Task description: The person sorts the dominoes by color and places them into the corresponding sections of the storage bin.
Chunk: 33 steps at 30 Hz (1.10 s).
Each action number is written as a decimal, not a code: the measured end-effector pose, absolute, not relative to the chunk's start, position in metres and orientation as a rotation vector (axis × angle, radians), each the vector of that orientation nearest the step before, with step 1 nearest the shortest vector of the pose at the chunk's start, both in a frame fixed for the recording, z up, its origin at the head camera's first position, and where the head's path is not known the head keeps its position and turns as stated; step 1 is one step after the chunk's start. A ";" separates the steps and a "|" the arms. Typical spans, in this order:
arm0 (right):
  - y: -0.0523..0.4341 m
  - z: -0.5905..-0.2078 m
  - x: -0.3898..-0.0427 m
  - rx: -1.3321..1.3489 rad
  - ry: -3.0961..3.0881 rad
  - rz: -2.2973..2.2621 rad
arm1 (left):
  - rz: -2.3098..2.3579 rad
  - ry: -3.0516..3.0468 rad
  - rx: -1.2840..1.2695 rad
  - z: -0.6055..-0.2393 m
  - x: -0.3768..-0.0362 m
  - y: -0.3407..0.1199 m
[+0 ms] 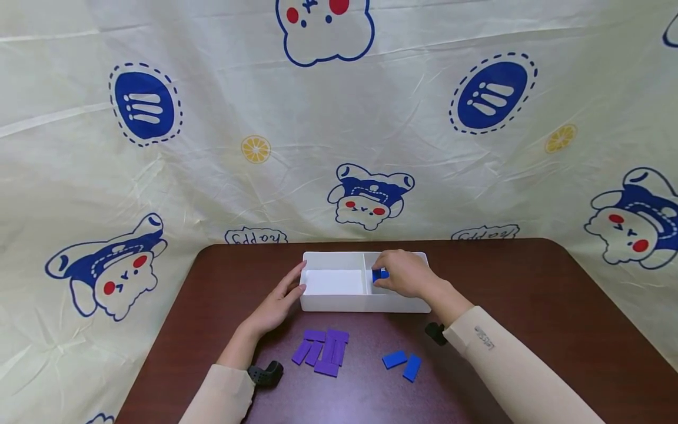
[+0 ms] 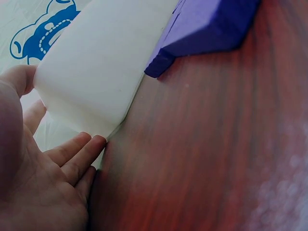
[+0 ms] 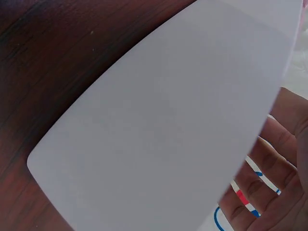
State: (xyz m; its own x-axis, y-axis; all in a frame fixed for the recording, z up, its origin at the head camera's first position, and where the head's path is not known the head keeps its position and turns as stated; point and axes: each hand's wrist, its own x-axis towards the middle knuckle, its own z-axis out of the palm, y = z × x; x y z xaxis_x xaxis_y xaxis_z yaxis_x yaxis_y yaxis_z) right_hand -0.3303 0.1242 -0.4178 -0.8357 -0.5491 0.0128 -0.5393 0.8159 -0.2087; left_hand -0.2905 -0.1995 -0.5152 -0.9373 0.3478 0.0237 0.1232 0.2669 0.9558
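A rectangular white box (image 1: 339, 303), smooth and matte like moulded plastic, is set on the dark, glossy wood-grain tabletop (image 1: 529, 306). The box is divided into two compartments. A small flat blue block (image 1: 379, 274) is pinched by the curled fingers of the right hand (image 1: 405, 274) over the right compartment. The left hand (image 1: 278, 303) is laid against the left end of the box with fingers straight and nothing gripped. Flat purple blocks (image 1: 323, 350), about six in number, are grouped in front of the box, some overlapping. Two flat blue blocks (image 1: 402, 362) lie just beside one another to their right. Cream printed sheeting (image 1: 339, 147), wrinkled, is hung behind.
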 end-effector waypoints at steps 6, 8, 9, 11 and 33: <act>0.121 -0.426 -0.336 -0.819 2.938 -0.319 | 1.737 2.347 0.441 -0.517 -0.290 -0.199; 0.121 -0.428 -0.338 -0.801 2.934 -0.314 | 1.740 2.342 0.448 -0.517 -0.290 -0.199; 0.120 -0.428 -0.339 -0.792 2.931 -0.312 | 1.741 2.341 0.450 -0.518 -0.290 -0.199; 0.120 -0.429 -0.340 -0.777 2.927 -0.307 | 1.739 2.340 0.454 -0.518 -0.290 -0.199; 0.107 -0.446 -0.359 -0.800 2.907 -0.166 | 1.738 2.343 0.458 -0.513 -0.289 -0.198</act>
State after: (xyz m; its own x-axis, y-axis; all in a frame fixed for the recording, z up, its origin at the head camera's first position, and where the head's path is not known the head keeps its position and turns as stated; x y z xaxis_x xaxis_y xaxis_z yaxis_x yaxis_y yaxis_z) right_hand -0.3592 0.1073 -0.4457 -0.8527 -0.5150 -0.0876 -0.5016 0.8541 -0.1377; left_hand -0.2892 -0.1984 -0.5128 -0.9346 0.3543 0.0319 0.1334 0.2659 0.9547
